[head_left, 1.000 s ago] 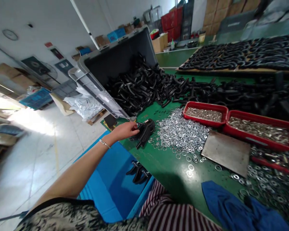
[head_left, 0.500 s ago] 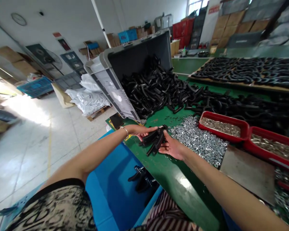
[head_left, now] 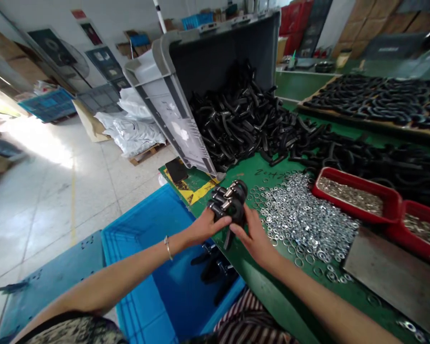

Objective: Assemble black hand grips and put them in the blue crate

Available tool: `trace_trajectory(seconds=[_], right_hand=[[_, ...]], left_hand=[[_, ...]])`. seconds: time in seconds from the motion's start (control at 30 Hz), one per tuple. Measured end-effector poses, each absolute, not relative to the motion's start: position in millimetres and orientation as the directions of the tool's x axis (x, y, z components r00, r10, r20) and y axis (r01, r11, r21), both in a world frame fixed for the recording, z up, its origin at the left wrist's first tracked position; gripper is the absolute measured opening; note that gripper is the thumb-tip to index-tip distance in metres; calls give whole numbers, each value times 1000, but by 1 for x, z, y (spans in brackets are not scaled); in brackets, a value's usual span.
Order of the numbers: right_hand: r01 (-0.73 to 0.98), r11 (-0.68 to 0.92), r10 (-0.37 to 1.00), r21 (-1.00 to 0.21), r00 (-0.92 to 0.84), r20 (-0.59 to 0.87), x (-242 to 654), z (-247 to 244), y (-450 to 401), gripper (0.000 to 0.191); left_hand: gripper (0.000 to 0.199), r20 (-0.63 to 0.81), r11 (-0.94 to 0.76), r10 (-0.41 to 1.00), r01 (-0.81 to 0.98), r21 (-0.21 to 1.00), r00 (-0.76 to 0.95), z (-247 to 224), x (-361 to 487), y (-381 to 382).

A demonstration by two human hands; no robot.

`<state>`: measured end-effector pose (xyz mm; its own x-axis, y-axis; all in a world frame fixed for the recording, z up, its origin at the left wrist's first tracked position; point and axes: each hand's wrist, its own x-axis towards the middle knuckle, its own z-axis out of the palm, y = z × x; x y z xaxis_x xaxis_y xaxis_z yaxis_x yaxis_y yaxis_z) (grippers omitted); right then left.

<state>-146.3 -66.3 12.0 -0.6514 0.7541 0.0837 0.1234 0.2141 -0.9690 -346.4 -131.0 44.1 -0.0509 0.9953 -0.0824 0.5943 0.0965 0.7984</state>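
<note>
Between my two hands is a small bunch of black curved parts (head_left: 237, 210) with shiny metal pins at their upper ends, held over the near edge of the green table (head_left: 236, 260). My left hand (head_left: 208, 226) is closed round their left side, thumb on top. My right hand (head_left: 255, 237) grips the right side, its thumb and fingers pressed against them. Several similar black parts (head_left: 215, 270) lie in the blue bin (head_left: 143, 224) below my hands. A spread of metal nuts and rings (head_left: 301, 215) lies just right of my right hand.
A tipped grey crate (head_left: 175, 110) spills a heap of black parts (head_left: 243, 119) onto the table. Two red trays (head_left: 358, 195) of small metal pieces stand at the right, near a flat metal plate (head_left: 390, 274). Rows of black parts (head_left: 380, 98) lie on a board behind.
Both hands have drawn the bunch closer to me and turned it so the metal pins face up. My left hand has moved from its far left side to its near side. The view has tilted downward.
</note>
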Motion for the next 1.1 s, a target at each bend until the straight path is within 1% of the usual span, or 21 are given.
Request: trace_trajectory(seconds=[0.03, 0.07, 0.13, 0.17, 0.2, 0.3, 0.37, 0.43, 0.5, 0.57, 0.63, 0.73, 0.8, 0.87, 0.93, 0.97, 1.03, 1.1], right_hand=[[101, 269, 727, -958, -674, 133, -140, 8, -70, 89], [54, 277, 711, -959, -683, 167, -135, 5, -72, 90], [-29, 200, 728, -979, -665, 168, -128, 1, -72, 75], [-40, 141, 743, -989, -656, 132, -128, 0, -70, 66], [-37, 76, 749, -996, -657, 82, -129, 1, -68, 62], [-27, -84, 713, -996, -700, -41, -142, 7, -60, 60], [-57, -155, 737, -986, -672, -77, -152, 11, -59, 61], [-87, -144, 802, -986, -594, -65, -158, 13, -59, 59], [-133, -85, 863, -988, -505, -6, -161, 15, -60, 54], [-159, -24, 885, -987, -463, 53, -162, 17, -61, 51], [-163, 1, 878, -987, -471, 79, -163, 20, -62, 52], [-209, -36, 892, -977, -448, 63, -165, 26, -64, 49], [-223, -107, 903, -969, -429, -1, -167, 30, -67, 47], [-232, -156, 903, -960, -426, -44, -165, 33, -71, 51], [-217, -148, 900, -965, -434, -40, -159, 32, -76, 55], [-182, -141, 903, -973, -427, -51, -155, 31, -78, 56], [-65, -165, 917, -984, -377, -129, -149, 28, -81, 56], [60, -182, 922, -981, -335, -192, -150, 29, -85, 58]], left_hand=[[82, -26, 59, 998, 629, 775, -61, 32, -347, -147], [86, 3, 38, 998, 644, 764, -62, 19, -346, -162], [91, 9, 2, 1000, 636, 772, -14, -7, -341, -187], [91, -2, -12, 1000, 621, 784, 21, -18, -336, -196], [89, -15, -15, 999, 602, 798, 45, -27, -330, -202], [79, -33, 9, 999, 521, 854, 37, -40, -307, -206], [75, -15, 18, 1000, 452, 892, -9, -41, -294, -201], [74, 8, -6, 1000, 384, 923, -3, -39, -287, -196], [72, 24, -41, 999, 369, 929, 49, -38, -286, -191], [73, 31, -71, 994, 416, 907, 102, -37, -289, -187], [76, 39, -102, 989, 468, 878, 141, -35, -292, -182], [69, 69, -172, 970, 455, 874, 234, -31, -294, -175], [63, 73, -195, 957, 437, 878, 281, -29, -291, -172], [65, 85, -205, 953, 415, 886, 291, -28, -286, -171], [69, 112, -225, 947, 372, 901, 301, -30, -280, -171], [68, 113, -223, 946, 357, 907, 303, -31, -277, -171], [66, 77, -184, 953, 362, 914, 292, -31, -273, -173], [69, 23, -119, 969, 383, 916, 245, -26, -275, -182]])
